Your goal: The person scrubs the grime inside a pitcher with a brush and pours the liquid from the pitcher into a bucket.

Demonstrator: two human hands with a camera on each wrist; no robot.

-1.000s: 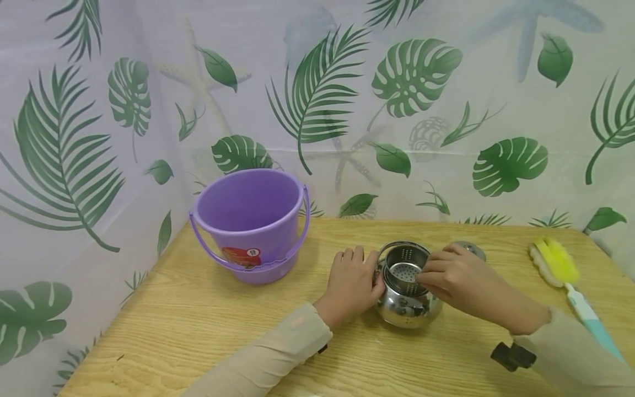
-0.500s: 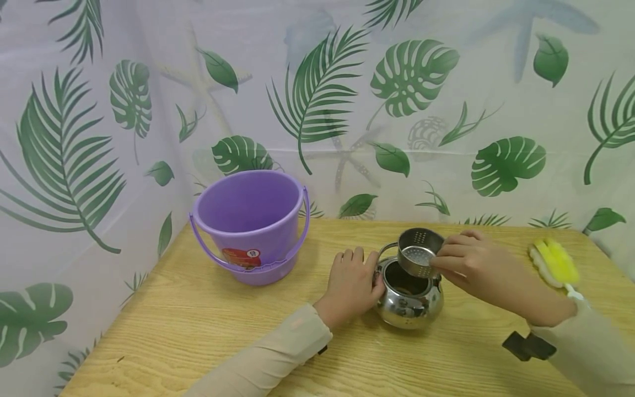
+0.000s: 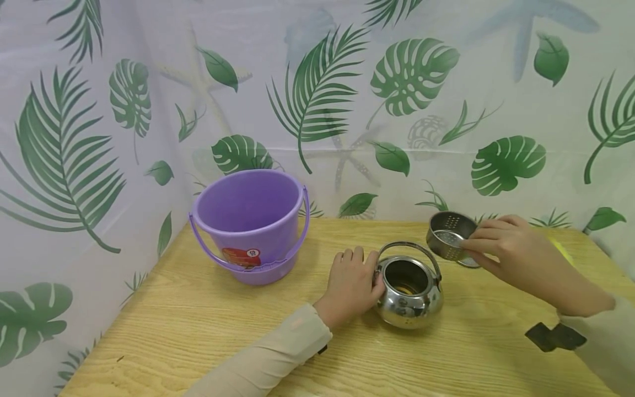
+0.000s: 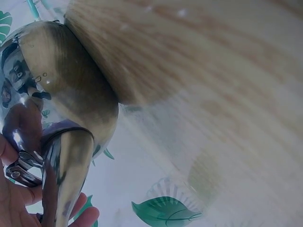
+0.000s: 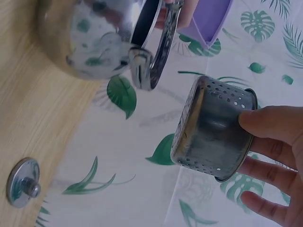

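A shiny steel teapot (image 3: 409,300) stands upright and lidless on the wooden table, its hoop handle (image 3: 414,246) raised. My left hand (image 3: 353,282) grips its left side; in the left wrist view the fingers (image 4: 85,217) lie around the spout (image 4: 68,175) and the handle hinge (image 4: 22,171). To the right of the pot and above the table, my right hand (image 3: 521,256) pinches the rim of a perforated steel tea strainer (image 3: 446,242) between thumb and fingers. The right wrist view shows the strainer's holed side (image 5: 213,127). The knobbed lid (image 5: 23,182) lies on the table, mostly hidden in the head view.
A purple bucket (image 3: 250,237) with its handle down stands at the back left. Behind my right hand shows a bit of a yellow brush head (image 3: 564,251). A leaf-patterned curtain (image 3: 342,110) hangs along the table's back and left edges.
My right hand has lifted the strainer out of the teapot and carried it right, over the lid. The left hand has stayed in place on the pot.
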